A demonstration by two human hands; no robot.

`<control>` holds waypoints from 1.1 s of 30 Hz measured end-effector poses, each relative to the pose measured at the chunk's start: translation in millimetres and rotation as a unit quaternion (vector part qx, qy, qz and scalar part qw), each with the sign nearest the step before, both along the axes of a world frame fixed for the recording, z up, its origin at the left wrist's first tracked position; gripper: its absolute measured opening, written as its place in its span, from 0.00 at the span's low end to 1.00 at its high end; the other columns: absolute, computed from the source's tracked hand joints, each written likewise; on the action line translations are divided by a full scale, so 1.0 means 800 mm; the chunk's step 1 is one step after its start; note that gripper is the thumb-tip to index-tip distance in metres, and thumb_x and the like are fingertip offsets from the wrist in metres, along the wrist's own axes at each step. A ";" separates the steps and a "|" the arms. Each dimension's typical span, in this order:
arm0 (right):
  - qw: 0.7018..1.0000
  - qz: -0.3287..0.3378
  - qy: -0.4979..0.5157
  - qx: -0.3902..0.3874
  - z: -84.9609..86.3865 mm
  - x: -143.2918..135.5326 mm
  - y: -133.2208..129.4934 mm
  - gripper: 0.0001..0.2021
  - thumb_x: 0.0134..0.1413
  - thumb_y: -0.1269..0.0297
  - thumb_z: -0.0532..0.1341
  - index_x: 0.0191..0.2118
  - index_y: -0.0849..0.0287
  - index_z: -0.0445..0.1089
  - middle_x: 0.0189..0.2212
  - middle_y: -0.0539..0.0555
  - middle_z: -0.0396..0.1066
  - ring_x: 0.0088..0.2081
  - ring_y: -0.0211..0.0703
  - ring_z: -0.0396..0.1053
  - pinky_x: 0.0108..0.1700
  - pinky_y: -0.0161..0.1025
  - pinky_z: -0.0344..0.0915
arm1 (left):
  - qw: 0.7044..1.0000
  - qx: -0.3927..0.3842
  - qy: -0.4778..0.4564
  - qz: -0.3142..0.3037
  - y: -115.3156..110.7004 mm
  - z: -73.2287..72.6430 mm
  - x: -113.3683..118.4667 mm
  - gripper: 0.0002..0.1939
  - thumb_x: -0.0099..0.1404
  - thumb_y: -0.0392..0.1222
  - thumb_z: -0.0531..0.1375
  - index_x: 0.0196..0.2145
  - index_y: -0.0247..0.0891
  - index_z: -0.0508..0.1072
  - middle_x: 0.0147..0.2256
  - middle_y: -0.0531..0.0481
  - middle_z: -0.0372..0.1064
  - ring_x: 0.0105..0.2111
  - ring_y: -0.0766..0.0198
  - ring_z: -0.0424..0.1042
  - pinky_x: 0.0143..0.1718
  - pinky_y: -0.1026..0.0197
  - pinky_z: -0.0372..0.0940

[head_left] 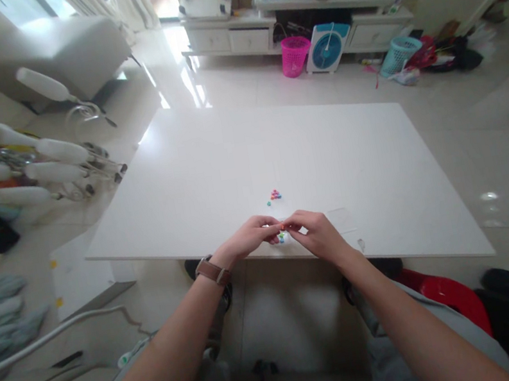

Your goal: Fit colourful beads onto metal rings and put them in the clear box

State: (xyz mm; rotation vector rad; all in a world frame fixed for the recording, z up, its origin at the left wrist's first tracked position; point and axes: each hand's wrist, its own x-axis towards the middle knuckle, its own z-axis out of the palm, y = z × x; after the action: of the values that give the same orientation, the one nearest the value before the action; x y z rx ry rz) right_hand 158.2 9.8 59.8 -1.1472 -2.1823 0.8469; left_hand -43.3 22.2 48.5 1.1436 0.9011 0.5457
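Close to the table's near edge, my left hand [262,229] and my right hand [308,228] meet with fingers pinched. Between their fingertips is a small orange piece [283,227], too tiny to name its kind. Just below the fingers is a small green and blue piece [281,237], partly hidden by the hands. Beyond the hands lies a little cluster of pink, orange and blue pieces [275,195], with a single green piece [269,203] beside it. A brown-strapped watch is on my left wrist.
The white table [326,152] spans the middle. On it, right of my hands, lie a thin clear sheet or tray [341,220] and a small clear object [361,244]. A red stool [442,295] stands at the near right. Metal-framed furniture with white padded rolls [57,152] is at the left.
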 end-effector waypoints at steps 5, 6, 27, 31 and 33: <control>0.997 0.047 -0.053 0.007 -0.005 0.006 0.002 0.09 0.64 0.70 0.57 0.39 0.58 0.76 0.35 0.55 0.75 0.37 0.41 0.71 0.41 0.36 0.63 | 0.999 0.016 0.026 -0.028 -0.001 -0.007 0.000 0.19 0.61 0.54 0.62 0.28 0.32 0.74 0.25 0.51 0.69 0.28 0.66 0.67 0.35 0.62 0.63; 0.997 0.054 -0.059 0.009 -0.005 0.007 0.003 0.09 0.64 0.70 0.57 0.38 0.58 0.76 0.35 0.55 0.75 0.37 0.41 0.71 0.41 0.36 0.63 | 0.999 0.017 0.032 -0.032 -0.001 -0.009 0.000 0.19 0.62 0.54 0.62 0.28 0.33 0.74 0.24 0.51 0.69 0.28 0.66 0.67 0.34 0.62 0.62; 0.943 -0.043 -0.331 -0.011 -0.046 -0.016 0.005 0.08 0.59 0.67 0.60 0.32 0.56 0.77 0.32 0.55 0.75 0.34 0.42 0.71 0.34 0.35 0.60 | 0.973 0.135 0.183 0.042 0.002 -0.012 -0.011 0.11 0.58 0.42 0.64 0.38 0.34 0.77 0.28 0.48 0.74 0.29 0.62 0.72 0.31 0.63 0.64; 0.931 -0.053 -0.360 -0.008 -0.052 -0.021 0.006 0.09 0.61 0.65 0.59 0.34 0.55 0.77 0.33 0.56 0.76 0.34 0.43 0.72 0.33 0.35 0.61 | 0.972 0.137 0.186 0.046 0.001 -0.009 -0.013 0.10 0.58 0.41 0.64 0.38 0.35 0.76 0.28 0.49 0.74 0.29 0.62 0.73 0.31 0.63 0.64; 0.926 -0.059 -0.372 -0.014 -0.056 -0.024 0.006 0.09 0.61 0.66 0.59 0.34 0.55 0.78 0.33 0.57 0.77 0.34 0.44 0.73 0.34 0.35 0.61 | 0.972 0.136 0.186 0.049 0.000 -0.008 -0.014 0.10 0.58 0.41 0.64 0.38 0.35 0.76 0.29 0.49 0.75 0.30 0.62 0.73 0.32 0.63 0.65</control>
State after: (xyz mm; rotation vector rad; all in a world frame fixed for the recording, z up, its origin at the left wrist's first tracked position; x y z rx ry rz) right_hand 139.4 14.4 15.4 -1.8109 -2.6393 0.4134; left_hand -54.2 22.4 41.9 1.4879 1.2377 0.5568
